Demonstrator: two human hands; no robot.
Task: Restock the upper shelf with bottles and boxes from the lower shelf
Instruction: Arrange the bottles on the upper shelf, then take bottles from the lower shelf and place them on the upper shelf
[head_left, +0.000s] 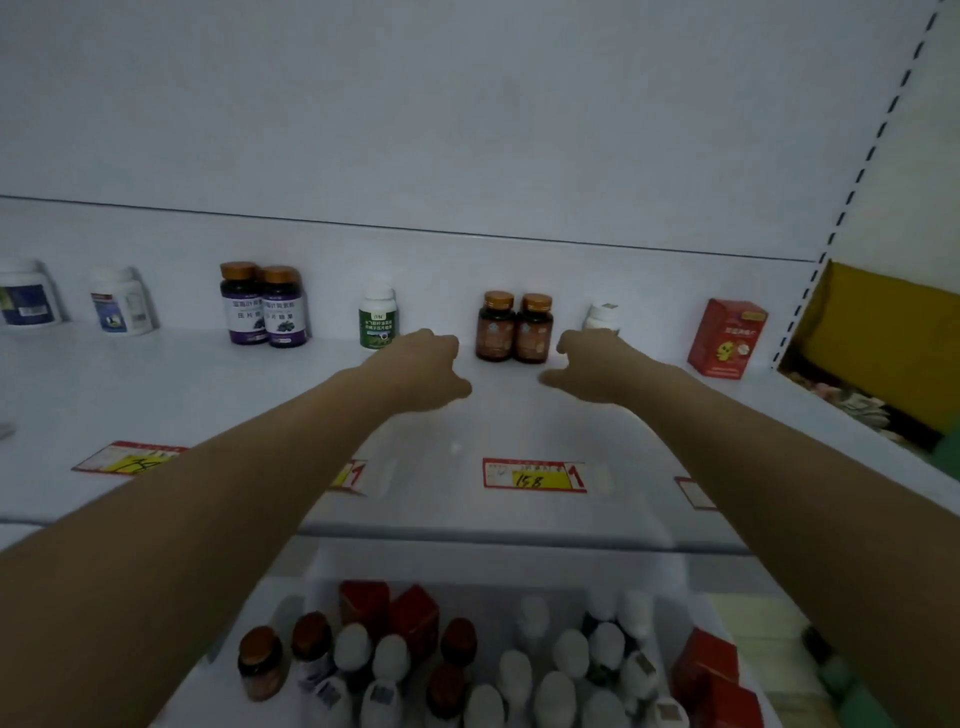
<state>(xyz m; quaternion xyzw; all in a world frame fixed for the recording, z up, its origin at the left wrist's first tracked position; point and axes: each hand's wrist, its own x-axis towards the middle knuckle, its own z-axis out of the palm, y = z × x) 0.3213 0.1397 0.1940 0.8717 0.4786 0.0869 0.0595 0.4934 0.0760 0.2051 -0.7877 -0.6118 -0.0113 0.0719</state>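
Note:
Both my arms reach over the upper shelf (156, 389). My left hand (423, 371) hovers with loosely curled fingers and holds nothing, just left of two brown bottles with copper caps (514, 327). My right hand (592, 369) is also empty and relaxed, just right of those bottles and in front of a white bottle (602, 314) that it partly hides. A white bottle with a green label (379, 317) stands behind my left hand. On the lower shelf (291, 587) stand several brown bottles (260, 660), white bottles (561, 670) and red boxes (410, 613).
Along the back of the upper shelf stand two purple-label bottles (265, 306), two white jars (122, 301) at the left and a red box (727, 338) at the right. Price tags (535, 475) line the front edge. A slotted upright (852, 197) bounds the right side.

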